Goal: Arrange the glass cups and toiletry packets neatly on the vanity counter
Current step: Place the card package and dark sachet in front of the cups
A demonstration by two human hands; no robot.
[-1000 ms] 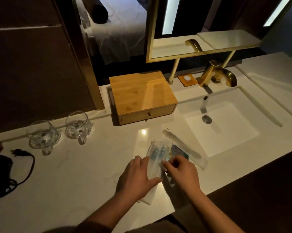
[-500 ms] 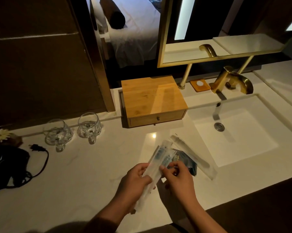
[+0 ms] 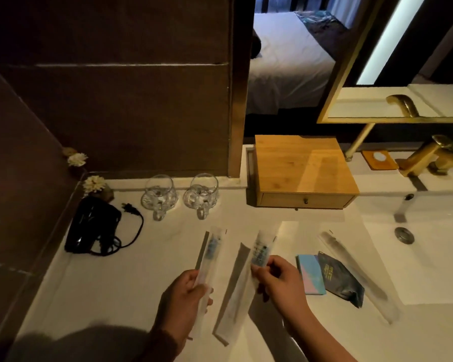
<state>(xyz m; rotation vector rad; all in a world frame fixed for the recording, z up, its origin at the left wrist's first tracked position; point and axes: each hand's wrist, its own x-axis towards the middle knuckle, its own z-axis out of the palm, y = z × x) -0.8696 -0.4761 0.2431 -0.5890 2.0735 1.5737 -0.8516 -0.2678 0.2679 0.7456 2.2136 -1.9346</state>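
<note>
My left hand (image 3: pixel 185 291) grips a long clear toothbrush packet (image 3: pixel 210 253), lifted above the white counter (image 3: pixel 115 283). My right hand (image 3: pixel 277 278) pinches a second toothbrush packet (image 3: pixel 260 250) beside it. Two glass cups (image 3: pixel 159 195) (image 3: pixel 201 194) stand side by side at the back, handles toward me. Right of my right hand lie a pastel packet (image 3: pixel 310 274), a dark foil packet (image 3: pixel 341 280) and a long clear packet (image 3: pixel 356 270) that reaches onto the sink edge.
A wooden drawer box (image 3: pixel 303 168) sits behind the packets. A black hair dryer (image 3: pixel 92 226) with its cord lies at the left, near small white flowers (image 3: pixel 93 184). The sink basin (image 3: pixel 429 257) and gold faucet (image 3: pixel 434 155) are at the right.
The two toothbrush packets were held together; now each hand holds one, and they are apart. The view has swung left, and a pastel packet now shows beside the dark one.
</note>
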